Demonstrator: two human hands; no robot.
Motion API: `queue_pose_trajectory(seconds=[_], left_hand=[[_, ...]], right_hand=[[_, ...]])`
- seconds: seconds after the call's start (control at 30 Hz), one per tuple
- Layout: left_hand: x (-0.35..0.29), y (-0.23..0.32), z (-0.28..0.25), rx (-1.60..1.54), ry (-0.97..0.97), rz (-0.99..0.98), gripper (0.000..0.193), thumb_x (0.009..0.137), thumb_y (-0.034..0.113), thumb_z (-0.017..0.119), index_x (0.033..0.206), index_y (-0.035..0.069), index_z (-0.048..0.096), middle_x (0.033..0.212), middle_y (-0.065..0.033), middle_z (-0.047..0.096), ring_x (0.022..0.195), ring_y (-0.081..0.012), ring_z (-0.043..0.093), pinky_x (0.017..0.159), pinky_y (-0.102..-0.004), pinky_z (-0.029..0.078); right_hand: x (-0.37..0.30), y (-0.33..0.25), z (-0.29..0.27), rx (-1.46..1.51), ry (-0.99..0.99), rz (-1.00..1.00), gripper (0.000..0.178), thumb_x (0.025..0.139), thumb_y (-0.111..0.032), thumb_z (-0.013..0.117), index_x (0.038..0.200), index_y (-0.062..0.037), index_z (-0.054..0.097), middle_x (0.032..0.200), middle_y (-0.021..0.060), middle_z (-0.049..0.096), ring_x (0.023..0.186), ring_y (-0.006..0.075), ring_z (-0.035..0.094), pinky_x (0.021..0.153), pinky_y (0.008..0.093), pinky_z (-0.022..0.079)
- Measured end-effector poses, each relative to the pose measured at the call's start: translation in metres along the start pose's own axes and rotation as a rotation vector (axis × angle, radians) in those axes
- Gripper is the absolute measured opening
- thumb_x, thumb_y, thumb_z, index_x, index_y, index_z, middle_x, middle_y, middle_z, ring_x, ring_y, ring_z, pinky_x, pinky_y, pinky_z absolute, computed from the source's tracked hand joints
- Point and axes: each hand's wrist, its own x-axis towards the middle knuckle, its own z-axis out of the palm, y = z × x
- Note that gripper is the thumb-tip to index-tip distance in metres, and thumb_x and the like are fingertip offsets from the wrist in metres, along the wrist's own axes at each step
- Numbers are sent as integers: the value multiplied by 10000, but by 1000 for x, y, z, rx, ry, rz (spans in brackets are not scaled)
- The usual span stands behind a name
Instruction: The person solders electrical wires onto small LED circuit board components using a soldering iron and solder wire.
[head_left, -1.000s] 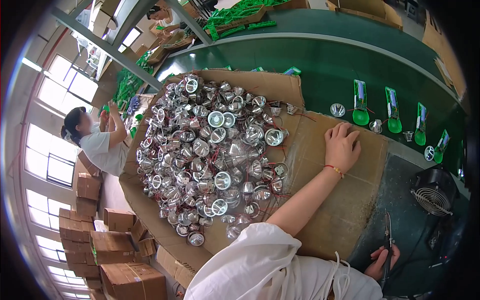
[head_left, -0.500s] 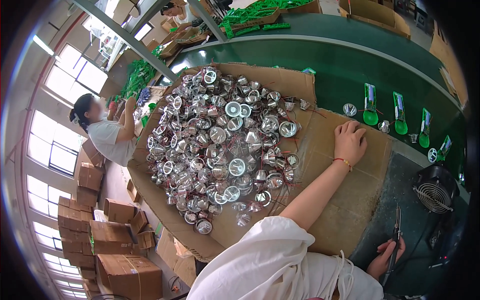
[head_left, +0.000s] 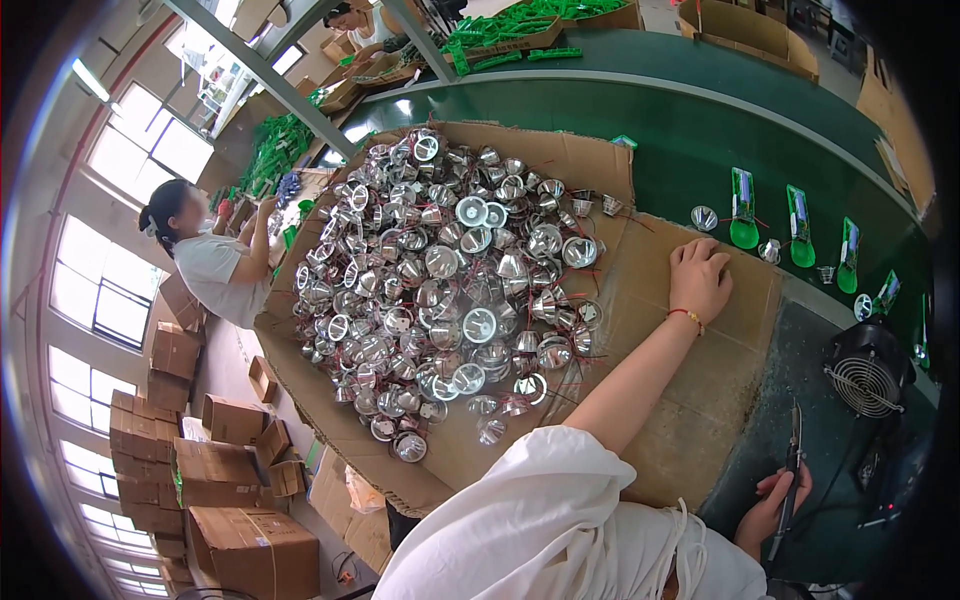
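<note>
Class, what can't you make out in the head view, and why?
Head view: bottom of the heap of silver, cone-shaped reflector cups; upper cups hide it.
Head view: what lies beneath the left grip; the grip itself covers it.
Head view: tip detail of the thin, black-handled tool in the right grip; too small.
Head view: the loose white cloth garment's lower part; picture edge cuts it off.

A slim, dark pen-shaped tool (head_left: 792, 467), gripped in the right hand (head_left: 776, 503), pointed its thin tip away from the person. Worn brown cardboard (head_left: 685, 410) lay flat beneath the left hand (head_left: 699, 278).
</note>
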Motion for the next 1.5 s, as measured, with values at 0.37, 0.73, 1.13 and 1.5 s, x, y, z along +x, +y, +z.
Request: queue_pose_trajectory(seconds=[0.37, 0.73, 1.13, 1.5], left_hand=[[2, -1, -2, 23, -27, 11, 187, 678, 157, 617, 857, 110, 648, 1049, -69, 554, 1030, -247, 487, 897, -405, 328], [2, -8, 9, 56, -133, -5, 141, 682, 166, 627, 809, 114, 660, 983, -47, 590, 990, -238, 517, 876, -404, 346], [7, -9, -1, -164, -96, 67, 86, 729, 70, 609, 786, 41, 666, 839, -111, 639, 798, -261, 593, 737, -347, 458], [6, -4, -7, -98, -207, -26, 104, 750, 110, 601, 795, 33, 655, 793, -72, 626, 742, -224, 556, 705, -336, 437]], right_hand=[[-2, 9, 1, 1, -56, -64, 272, 918, -208, 443, 1113, -21, 418, 738, 17, 495, 561, 63, 447, 503, 186, 342], [-2, 0, -2, 102, -123, -12, 242, 861, -87, 488, 1079, -14, 410, 781, 59, 491, 574, 88, 477, 520, 200, 394], [-3, 0, 4, 323, -82, -1, 239, 826, -61, 569, 1033, -4, 464, 750, 41, 551, 603, 71, 522, 542, 205, 434], [-4, 1, 1, 169, -92, -75, 234, 825, -80, 581, 1027, -14, 482, 802, 51, 533, 621, 80, 526, 548, 215, 430]])
